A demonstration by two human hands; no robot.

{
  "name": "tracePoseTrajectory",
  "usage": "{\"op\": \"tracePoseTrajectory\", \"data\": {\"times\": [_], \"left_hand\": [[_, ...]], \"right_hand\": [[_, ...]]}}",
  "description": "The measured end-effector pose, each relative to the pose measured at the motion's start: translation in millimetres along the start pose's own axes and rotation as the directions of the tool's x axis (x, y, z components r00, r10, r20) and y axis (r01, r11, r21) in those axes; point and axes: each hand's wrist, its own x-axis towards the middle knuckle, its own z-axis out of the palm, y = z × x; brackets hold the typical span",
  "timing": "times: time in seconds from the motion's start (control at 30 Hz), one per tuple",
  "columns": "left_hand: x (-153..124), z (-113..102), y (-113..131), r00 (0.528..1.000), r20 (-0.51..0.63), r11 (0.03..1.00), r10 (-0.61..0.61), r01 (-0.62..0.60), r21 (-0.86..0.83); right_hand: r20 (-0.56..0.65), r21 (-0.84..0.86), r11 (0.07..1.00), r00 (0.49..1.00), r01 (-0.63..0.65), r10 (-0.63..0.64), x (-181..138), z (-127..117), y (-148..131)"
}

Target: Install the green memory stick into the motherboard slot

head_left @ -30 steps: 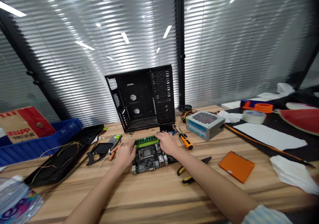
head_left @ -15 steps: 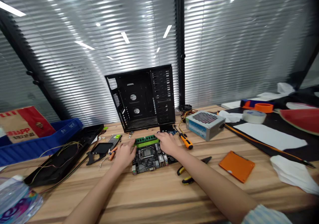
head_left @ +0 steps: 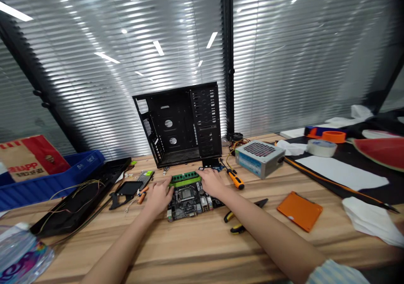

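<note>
A green RAM stick (head_left: 184, 176) stands along the far edge of the motherboard (head_left: 186, 200), just behind the lime-green memory slots. At its left end my left hand (head_left: 159, 195) has thumb and fingers closed, beside the board's left edge. My right hand (head_left: 212, 182) grips the opposite end, fingers bent over the far right corner of the board. The fingertips are partly hidden, and I cannot tell whether the stick is fully seated. In the middle of the board the CPU socket (head_left: 187, 194) shows.
Behind stands an open black computer case (head_left: 176, 128). To the right lie an orange screwdriver (head_left: 235, 179), a power supply (head_left: 260, 157), pliers (head_left: 244, 218) under my right forearm, and an orange drive plate (head_left: 299, 211). A black panel (head_left: 72, 204) and blue bin (head_left: 85, 166) occupy the left.
Both hands keep their places at the ends of the RAM stick. The right fingers have shifted very slightly; the motherboard looks still.
</note>
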Motion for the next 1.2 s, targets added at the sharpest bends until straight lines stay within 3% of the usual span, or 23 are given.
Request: {"op": "tracePoseTrajectory", "data": {"times": [0.47, 1.2], "left_hand": [[-2.1, -3.9, 4.3, 1.0, -0.004, 0.997, -0.005, 0.005, -0.083], [-3.0, -10.7, 7.6, 0.998, 0.062, 0.999, -0.026, 0.028, -0.018]], "right_hand": [[-0.012, 0.021, 0.999, 0.999, 0.04, -0.039, 0.2, 2.4, 2.9], [0.019, 0.071, 0.997, 0.999, -0.033, 0.032, 0.2, -2.2, 2.8]]}}
